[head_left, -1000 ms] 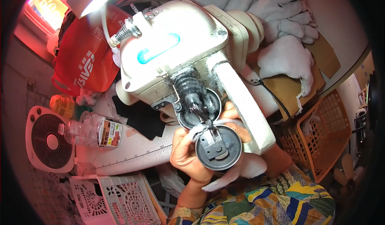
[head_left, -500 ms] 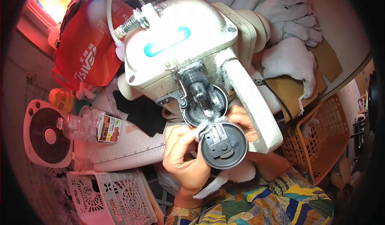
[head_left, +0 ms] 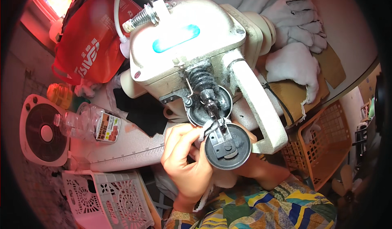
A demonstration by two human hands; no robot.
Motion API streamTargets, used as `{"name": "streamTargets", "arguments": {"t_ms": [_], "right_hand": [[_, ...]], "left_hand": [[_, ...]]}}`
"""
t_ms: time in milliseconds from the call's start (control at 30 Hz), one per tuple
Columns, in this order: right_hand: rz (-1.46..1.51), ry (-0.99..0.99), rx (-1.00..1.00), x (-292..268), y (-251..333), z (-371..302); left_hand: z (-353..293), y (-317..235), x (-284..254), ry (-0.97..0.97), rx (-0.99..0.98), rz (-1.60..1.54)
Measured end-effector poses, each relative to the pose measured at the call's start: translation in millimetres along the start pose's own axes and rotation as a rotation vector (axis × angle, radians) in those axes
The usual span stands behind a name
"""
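I see my left hand (head_left: 185, 163) with its fingers (head_left: 195, 134) pinched on a scrap of grey cloth (head_left: 207, 128), pressed where the two black round discs (head_left: 227, 147) of the cream sewing machine (head_left: 196, 45) meet. My right hand (head_left: 261, 170) lies mostly hidden behind the lower disc, so I cannot tell its grip. A clear plastic bottle (head_left: 87, 125) lies on the table (head_left: 122, 147), well apart to the left.
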State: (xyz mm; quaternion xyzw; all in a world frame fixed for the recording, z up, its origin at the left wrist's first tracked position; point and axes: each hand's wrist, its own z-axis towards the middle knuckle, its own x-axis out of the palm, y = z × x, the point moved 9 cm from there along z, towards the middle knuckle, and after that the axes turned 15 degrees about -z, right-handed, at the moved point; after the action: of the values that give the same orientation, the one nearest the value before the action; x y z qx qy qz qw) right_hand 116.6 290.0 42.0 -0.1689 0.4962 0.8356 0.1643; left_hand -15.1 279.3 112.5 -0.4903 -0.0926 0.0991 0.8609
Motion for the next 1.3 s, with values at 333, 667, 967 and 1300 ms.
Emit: {"name": "streamTargets", "arguments": {"t_ms": [333, 667, 967, 1300], "right_hand": [[-0.044, 0.147, -0.117, 10, 5, -6], [-0.058, 0.230, -0.160, 20, 8, -14], [-0.251, 0.403, -0.044, 50, -8, -50], [-0.392, 0.282, -0.158, 44, 16, -37]], "left_hand": [[-4, 3, 6, -0.008, 0.074, -0.074], [-5, 11, 4, -0.046, 0.017, -0.117], [-22, 6, 10, 0.248, 0.174, 0.267], [-4, 21, 5, 0.123, -0.035, -0.210]]}}
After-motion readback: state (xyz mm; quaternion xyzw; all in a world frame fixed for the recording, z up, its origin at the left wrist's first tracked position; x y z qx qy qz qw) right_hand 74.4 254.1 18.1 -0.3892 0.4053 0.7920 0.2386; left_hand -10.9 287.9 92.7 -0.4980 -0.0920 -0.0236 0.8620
